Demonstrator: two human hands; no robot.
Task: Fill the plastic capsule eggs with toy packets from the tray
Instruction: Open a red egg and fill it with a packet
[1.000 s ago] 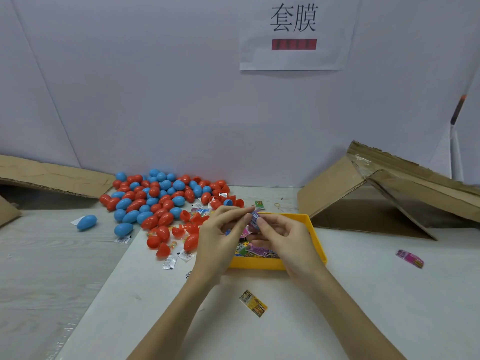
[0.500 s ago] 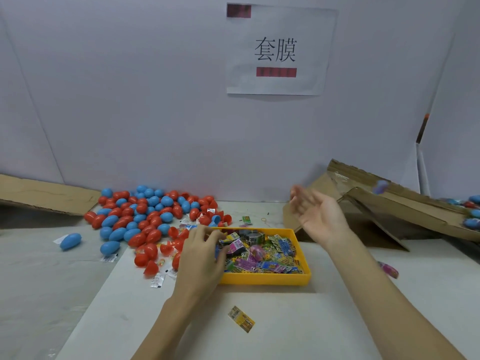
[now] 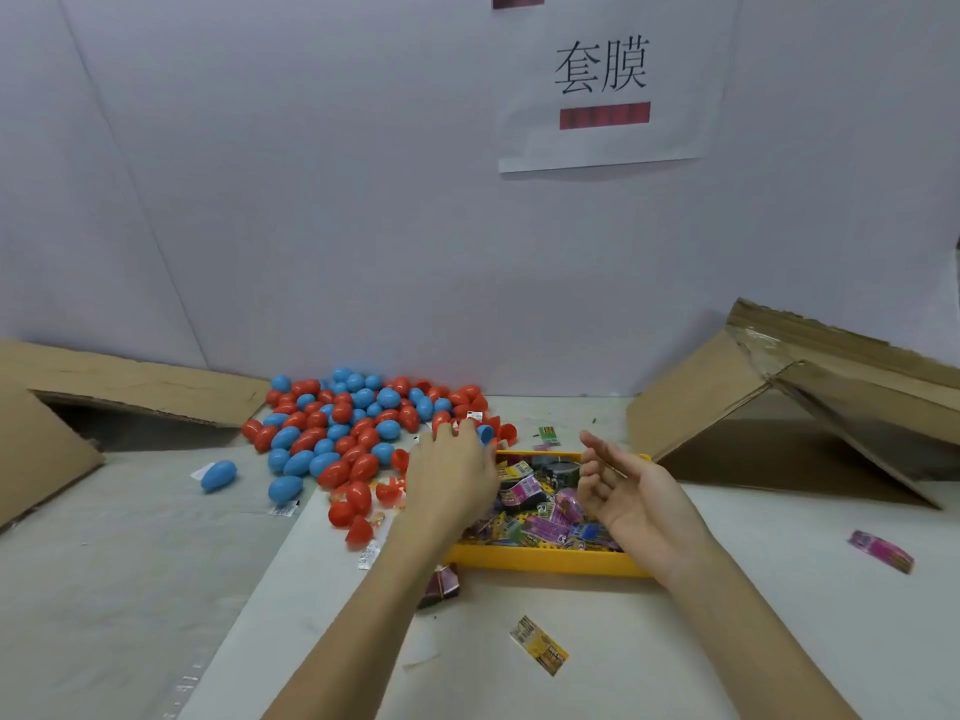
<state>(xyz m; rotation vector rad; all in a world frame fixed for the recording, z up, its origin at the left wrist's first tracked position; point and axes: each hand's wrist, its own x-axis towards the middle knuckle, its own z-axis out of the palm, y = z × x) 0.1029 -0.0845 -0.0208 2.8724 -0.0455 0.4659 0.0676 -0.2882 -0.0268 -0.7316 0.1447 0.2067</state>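
A yellow tray [image 3: 545, 562] full of colourful toy packets [image 3: 543, 517] sits in front of me. Behind and to its left lies a pile of red and blue capsule eggs [image 3: 353, 423], with open halves near the tray's far left corner. My left hand [image 3: 452, 478] stretches over that corner, and its straight fingers reach the nearest egg halves; I see nothing held in it. My right hand [image 3: 636, 498] hovers over the tray's right part with the palm turned left, fingers loosely bent and empty.
Loose packets lie on the table: a yellow one [image 3: 538, 644], a dark one [image 3: 441, 584] by my left forearm, and a pink one [image 3: 880, 550] at the right. A single blue egg [image 3: 218, 475] lies left. Open cardboard boxes stand at the left [image 3: 130, 392] and right [image 3: 779, 397].
The right hand, flung out toward the right box half a second ago, has come back over the tray. The left hand moved from the tray's edge up toward the eggs.
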